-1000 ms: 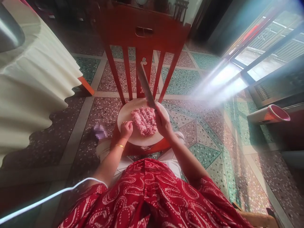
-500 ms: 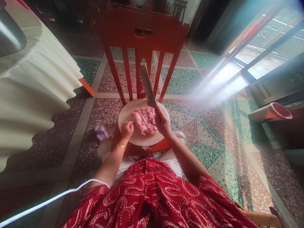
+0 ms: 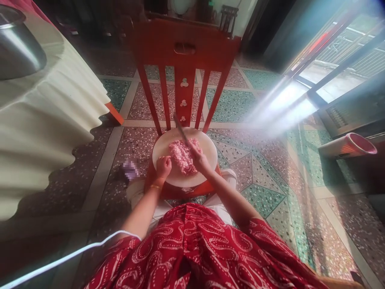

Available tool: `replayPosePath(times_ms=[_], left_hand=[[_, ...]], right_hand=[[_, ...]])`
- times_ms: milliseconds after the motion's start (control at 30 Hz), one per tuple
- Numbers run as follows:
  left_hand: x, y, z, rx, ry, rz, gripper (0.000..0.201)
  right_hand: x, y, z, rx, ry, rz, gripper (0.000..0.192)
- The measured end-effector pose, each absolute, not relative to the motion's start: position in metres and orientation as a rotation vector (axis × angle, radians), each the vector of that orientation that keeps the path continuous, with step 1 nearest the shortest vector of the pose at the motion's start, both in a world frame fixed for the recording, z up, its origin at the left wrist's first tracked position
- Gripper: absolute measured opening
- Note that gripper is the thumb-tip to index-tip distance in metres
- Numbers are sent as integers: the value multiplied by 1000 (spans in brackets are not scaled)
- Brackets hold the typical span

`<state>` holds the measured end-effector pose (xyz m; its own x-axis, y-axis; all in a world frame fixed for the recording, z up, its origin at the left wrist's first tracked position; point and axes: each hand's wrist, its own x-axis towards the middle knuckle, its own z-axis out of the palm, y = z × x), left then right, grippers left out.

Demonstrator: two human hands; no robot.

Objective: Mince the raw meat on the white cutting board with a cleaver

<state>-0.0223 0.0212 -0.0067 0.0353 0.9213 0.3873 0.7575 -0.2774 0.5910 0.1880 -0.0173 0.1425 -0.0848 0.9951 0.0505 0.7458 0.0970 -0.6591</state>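
R. hand (image 3: 201, 161) wrapped round the handle of 1 knife (image 3: 182, 130), at the right part of a round whitish board (image 3: 210, 149); L. hand (image 3: 164, 166) curled in a fist nr. the board's left edge, any contents hidden. Terrazzo floor (image 3: 231, 105): pink & green panels, pale strips btwn. Cream cloth (image 3: 57, 128), ×1, hanging in folds at far left. Chair (image 3: 207, 42), ×1, red-brown; back w/ 4 narrow uprights, 2 each side of 1 wide central upright, the latter bearing 3 cut-outs; top rail w/ 1 slot. Red shirt (image 3: 207, 245), ×1, white paisley-type print. Cylindrical bin (image 3: 335, 148), ×1, on floor at right; dark marking on its side too small to read. Metal pot (image 3: 24, 50), ×1, atop the cloth, partly out of view. Board, ×1, on chair seat, below the back. Minced meat (image 3: 179, 155), ×1 flattened mass, approx. mid-board, w/ bare margin to the near & far edges. Blade slants over the meat, tip directed twd. chair back; contact w/ meat can't be told. White cord (image 3: 75, 251), ×1, reaching L. sleeve. Gold-coloured bangle (image 3: 155, 186), ×1, L. wrist.
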Motion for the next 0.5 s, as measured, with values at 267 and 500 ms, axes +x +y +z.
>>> replayPosePath(times_ms=[267, 500], left_hand=[[-21, 20, -3, 2080, 1709, 1057, 23], [-22, 21, -5, 2091, 1736, 1039, 23]], right_hand=[[206, -28, 171, -1649, -1844, 611, 48], [211, -42, 133, -1798, -1876, 702, 47]])
